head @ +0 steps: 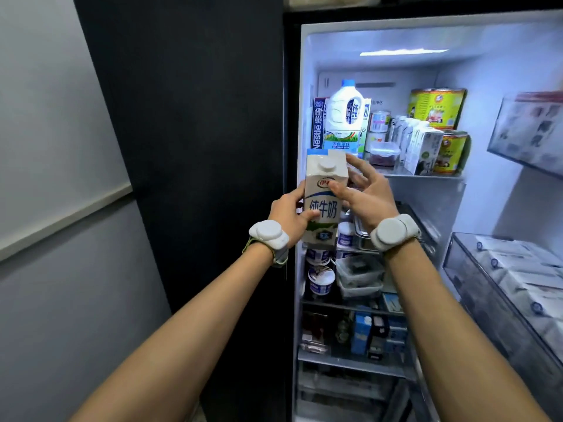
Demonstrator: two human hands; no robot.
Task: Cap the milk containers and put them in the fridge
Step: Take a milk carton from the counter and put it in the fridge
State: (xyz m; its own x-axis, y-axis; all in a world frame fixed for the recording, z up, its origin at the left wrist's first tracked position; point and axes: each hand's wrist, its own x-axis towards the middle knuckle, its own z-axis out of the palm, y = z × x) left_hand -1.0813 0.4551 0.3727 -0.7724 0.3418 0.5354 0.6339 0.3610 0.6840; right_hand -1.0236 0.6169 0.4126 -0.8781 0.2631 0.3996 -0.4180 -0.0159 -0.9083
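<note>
A white and blue milk carton point(323, 190) with a white screw cap on its sloped top is held upright in front of the open fridge point(426, 190). My left hand point(289, 213) grips its lower left side. My right hand point(362, 190) is at the carton's right side, fingers spread, thumb across its front. A large white milk jug point(344, 115) with a blue cap stands on the top shelf at the left, just behind the carton.
The top shelf also carries a Nestle box point(318, 123), small cartons point(420, 144), yellow tins point(437, 108) and a small lidded tub point(384, 153). Lower shelves hold yoghurt pots point(321, 280) and plastic boxes. The open door's bins point(515, 278) stand at the right. A dark panel is at the left.
</note>
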